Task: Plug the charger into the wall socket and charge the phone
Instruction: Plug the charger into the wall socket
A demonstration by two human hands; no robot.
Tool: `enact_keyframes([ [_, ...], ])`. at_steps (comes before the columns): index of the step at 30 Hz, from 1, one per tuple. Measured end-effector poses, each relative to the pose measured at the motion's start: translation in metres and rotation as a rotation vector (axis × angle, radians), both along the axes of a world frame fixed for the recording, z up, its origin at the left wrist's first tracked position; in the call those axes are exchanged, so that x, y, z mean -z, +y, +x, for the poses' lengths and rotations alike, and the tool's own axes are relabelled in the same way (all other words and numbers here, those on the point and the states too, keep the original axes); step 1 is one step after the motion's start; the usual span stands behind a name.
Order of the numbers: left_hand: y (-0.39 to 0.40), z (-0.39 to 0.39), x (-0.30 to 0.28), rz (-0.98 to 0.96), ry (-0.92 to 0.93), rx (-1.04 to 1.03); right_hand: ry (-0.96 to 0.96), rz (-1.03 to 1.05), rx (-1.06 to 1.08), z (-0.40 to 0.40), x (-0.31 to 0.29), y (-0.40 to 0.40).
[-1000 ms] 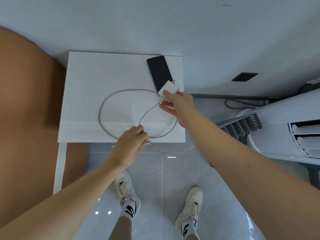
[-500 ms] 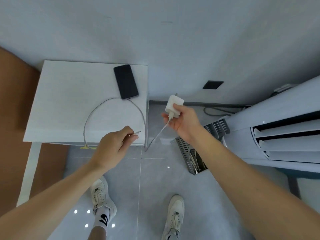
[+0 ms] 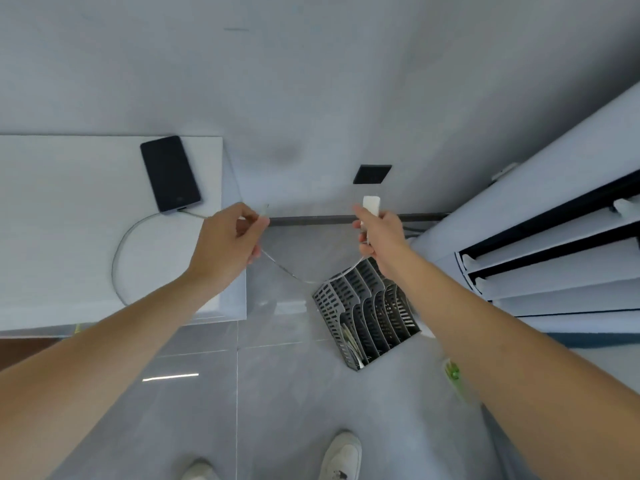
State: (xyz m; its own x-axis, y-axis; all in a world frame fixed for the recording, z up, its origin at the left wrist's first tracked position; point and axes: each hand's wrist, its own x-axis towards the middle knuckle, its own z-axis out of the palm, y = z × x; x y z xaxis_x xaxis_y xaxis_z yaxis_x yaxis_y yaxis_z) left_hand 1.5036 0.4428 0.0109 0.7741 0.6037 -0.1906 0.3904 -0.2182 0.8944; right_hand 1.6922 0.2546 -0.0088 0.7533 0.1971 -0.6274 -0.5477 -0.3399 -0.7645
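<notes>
Both hands have swung rightward off the table since the earlier frame, and the charger now rides higher, close under the socket. From the head view, the right hand is wrapped shut around the white charger, whose top end sticks out above the fingers and points up toward the dark wall socket; the two are near but not touching, so the plug is not yet in. That grip looks chosen to aim the prong end at the wall, though the prongs themselves cannot be made out. The left hand is closed in a pinch on the cable, with a short free end poking up past the fingertips; holding it probably keeps the slack from dragging on the charger. Between the hands the cable sags in a shallow loop above the grey slotted rack on the floor. A second cable loop lies on the white table, leading up to the black phone, which lies flat near the table's far right corner; whether its plug is seated cannot be told. Next, I judge, comes pressing the charger squarely into the socket.
</notes>
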Motion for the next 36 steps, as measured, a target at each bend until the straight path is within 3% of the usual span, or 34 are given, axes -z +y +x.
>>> enact_keyframes([
  [5,0.016,0.055,0.021,0.034,-0.045,0.027,-0.114,-0.171,0.056,0.044,0.047,0.003],
  [11,0.033,0.112,0.066,0.049,-0.023,0.079,-0.262,-0.297,-0.077,0.097,0.110,0.014],
  [19,0.059,0.131,0.106,0.069,-0.140,0.066,-0.398,-0.274,-0.105,0.146,0.179,0.039],
  [25,0.067,0.131,0.100,0.128,-0.290,-0.015,-0.448,-0.281,-0.088,0.159,0.196,0.051],
  [36,0.067,0.126,0.101,0.159,-0.264,-0.045,-0.496,-0.267,-0.040,0.164,0.199,0.051],
])
